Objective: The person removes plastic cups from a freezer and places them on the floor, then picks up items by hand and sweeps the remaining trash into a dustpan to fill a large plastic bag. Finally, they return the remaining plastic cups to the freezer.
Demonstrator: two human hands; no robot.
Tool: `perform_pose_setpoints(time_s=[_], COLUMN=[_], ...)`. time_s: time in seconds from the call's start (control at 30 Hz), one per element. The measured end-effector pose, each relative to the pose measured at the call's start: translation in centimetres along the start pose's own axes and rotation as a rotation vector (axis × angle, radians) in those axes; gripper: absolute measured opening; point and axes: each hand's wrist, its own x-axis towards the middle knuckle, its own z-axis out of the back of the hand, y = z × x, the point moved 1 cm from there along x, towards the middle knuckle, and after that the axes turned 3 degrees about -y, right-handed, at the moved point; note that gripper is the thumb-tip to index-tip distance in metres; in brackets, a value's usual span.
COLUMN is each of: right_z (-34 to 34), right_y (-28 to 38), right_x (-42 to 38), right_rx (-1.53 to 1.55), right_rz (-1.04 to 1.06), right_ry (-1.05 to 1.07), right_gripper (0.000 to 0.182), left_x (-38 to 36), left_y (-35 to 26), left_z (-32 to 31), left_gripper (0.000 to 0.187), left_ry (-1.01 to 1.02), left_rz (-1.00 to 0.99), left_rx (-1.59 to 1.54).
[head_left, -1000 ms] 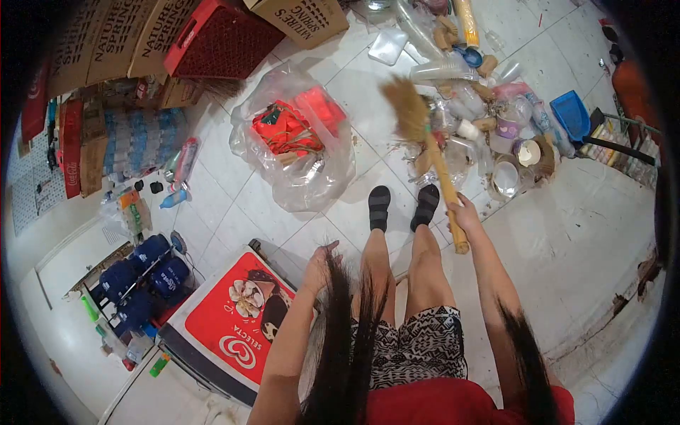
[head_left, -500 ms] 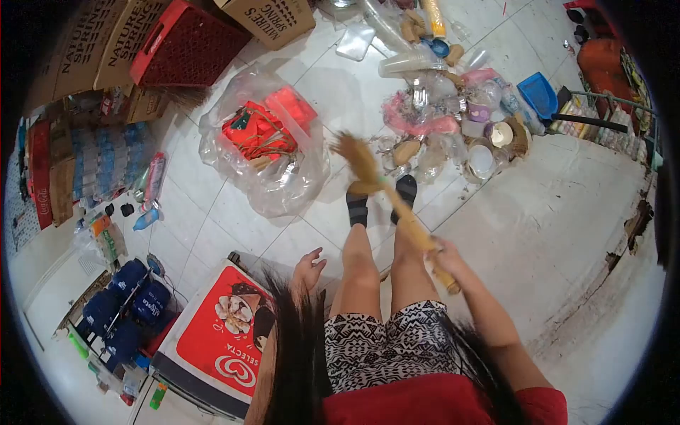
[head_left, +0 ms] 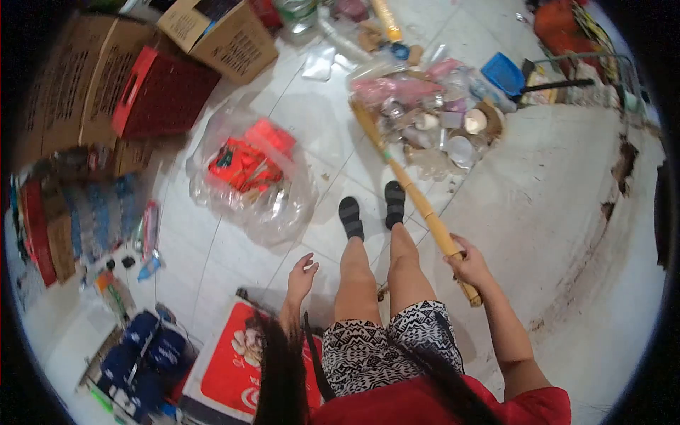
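My right hand (head_left: 469,263) is closed round the bamboo handle of a broom (head_left: 423,202), near its lower end. The broom slants up and left, and its bristles touch the left side of a litter pile (head_left: 425,120) of plastic cups, bottles, pink plastic and cardboard. My left hand (head_left: 302,275) hangs empty with its fingers apart, near the red-topped freezer (head_left: 230,354). A clear plastic bag (head_left: 280,212) with bright orange-red items (head_left: 244,166) inside lies on the floor left of my feet.
A blue dustpan (head_left: 503,74) with a black handle lies beyond the pile at right. Cardboard boxes (head_left: 237,46) and a red crate (head_left: 166,95) stand at upper left. Packed water bottles (head_left: 103,212) and dark blue containers (head_left: 145,354) are at left.
The broom's bristles have moved up to the pile's left edge, and its handle reaches further down and right with my right hand. The loose litter sits closer together. The camera view has shifted.
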Motion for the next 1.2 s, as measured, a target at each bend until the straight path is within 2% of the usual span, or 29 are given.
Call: perform_pose_setpoints(time_s=[0.03,0.07,0.13,0.17,0.2,0.23,0.27,0.3,0.33,0.37,0.4,0.43,0.47,0.5,0.53,0.57,0.6,0.63,0.67,0.73,0.8,0.9,0.97,1.0,1.07,1.1,1.13,1.17,1.2], right_z=[0.0,0.1,0.0,0.5,0.9,1.2,1.6,1.9,2.2,2.2,1.9,1.7,1.6,1.6,2.1,3.8,6.2,9.7,13.1,18.4,23.3,33.1,39.2,42.7,49.2,51.9,53.6,55.1,57.1], right_y=[0.1,-0.2,-0.4,0.3,1.4,2.5,3.4,4.3,5.1,5.4,5.5,5.6,5.7,5.7,5.4,5.1,4.7,5.0,5.1,3.9,1.6,-0.8,-3.1,-2.0,-2.8,-3.0,-3.6,0.5,0.9], right_x=[-1.2,-2.0,-2.8,-3.2,-3.9,-4.6,-4.8,-4.9,-4.8,-4.2,-3.3,-2.2,-1.1,0.1,1.4,2.8,4.0,5.1,6.6,11.7,18.4,27.4,33.7,34.6,39.5,41.6,44.3,40.3,41.0], right_rx=[0.205,0.228,0.419,0.442,0.554,0.665,0.688,0.823,0.957,0.981,0.977,0.971,0.995,0.974,0.953,0.837,0.855,0.777,0.696,0.796,0.845,0.703,0.853,0.876,0.583,0.335,-0.215,-0.160,-0.255], right_rz=[-0.053,-0.047,-0.081,-0.068,-0.118,-0.161,-0.140,-0.160,-0.176,-0.151,-0.076,-0.002,0.021,0.043,0.059,0.106,0.110,0.158,0.199,0.190,0.124,0.020,0.107,0.098,0.017,0.073,0.240,0.040,0.193], right_ry=[0.104,0.066,0.192,0.159,0.257,0.358,0.333,0.419,0.510,0.492,0.567,0.641,0.624,0.617,0.613,0.564,0.559,0.483,0.409,0.175,-0.007,-0.206,-0.401,-0.544,-0.719,-0.852,-1.268,-1.216,-1.430], right_gripper=[0.053,0.053,0.060,0.060,0.060,0.061,0.061,0.059,0.058,0.058,0.055,0.053,0.053,0.051,0.050,0.046,0.046,0.045,0.044,0.044,0.045,0.054,0.053,0.050,0.061,0.070,0.075,0.076,0.080], left_x=[0.5,0.9,1.5,1.9,1.8,1.4,0.7,0.0,-1.1,-1.6,-1.4,-1.3,-1.0,-0.6,0.1,1.2,2.5,4.5,5.7,7.7,9.1,10.7,11.9,12.9,14.8,15.5,16.2,16.9,17.5], left_y=[-0.9,-1.8,-4.9,-6.5,-8.3,-10.3,-12.9,-15.2,-18.2,-20.5,-22.0,-23.3,-24.7,-26.3,-27.4,-28.1,-28.9,-28.6,-29.0,-30.5,-32.3,-35.4,-36.0,-35.7,-35.0,-34.5,-33.5,-32.7,-32.0], left_z=[-0.3,-0.8,-1.7,-2.2,-2.7,-3.2,-4.0,-4.9,-6.0,-7.3,-8.5,-9.7,-11.0,-12.3,-13.0,-13.6,-14.2,-14.9,-15.5,-16.4,-17.6,-19.2,-19.5,-19.4,-19.1,-18.7,-18.1,-17.6,-17.1], left_gripper=[0.039,0.039,0.037,0.046,0.046,0.053,0.061,0.061,0.065,0.070,0.070,0.067,0.064,0.049,0.049,0.041,0.032,0.026,0.026,0.026,0.024,0.023,0.022,0.024,0.026,0.029,0.032,0.032,0.033], left_ry=[-0.004,0.018,0.049,0.114,0.131,-0.007,-0.156,-0.146,-0.137,-0.128,-0.120,-0.066,-0.009,-0.025,-0.009,0.042,0.087,-0.015,-0.009,-0.077,-0.087,-0.146,-0.190,-0.215,-0.248,-0.264,-0.279,-0.262,-0.264], left_rz=[-0.052,-0.090,-0.134,-0.052,-0.085,-0.338,-0.592,-0.625,-0.754,-0.885,-0.920,-1.010,-1.096,-1.137,-1.154,-1.097,-1.037,-1.069,-1.071,-0.917,-0.853,-0.768,-0.727,-0.745,-0.748,-0.710,-0.669,-0.514,-0.363], left_rx=[0.026,0.037,-0.036,-0.082,-0.067,0.141,0.341,0.349,0.415,0.482,0.493,0.482,0.471,0.392,0.408,0.440,0.470,0.475,0.484,0.423,0.433,0.453,0.485,0.454,0.438,0.513,0.591,0.455,0.314])
